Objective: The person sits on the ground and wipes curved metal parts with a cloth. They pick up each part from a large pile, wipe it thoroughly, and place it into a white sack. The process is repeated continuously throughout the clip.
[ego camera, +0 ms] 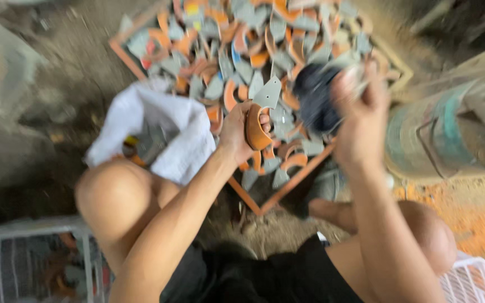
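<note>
The only package in view is 1 white sack (158,132), soft and crumpled, lying open on the ground just left of the orange-framed tray (287,188) and beside the person's left knee. Its mouth faces up, and inside it show a few grey and orange pieces, perhaps like those heaped in the tray; blur hides detail. No labels, signs or screens show.
</note>
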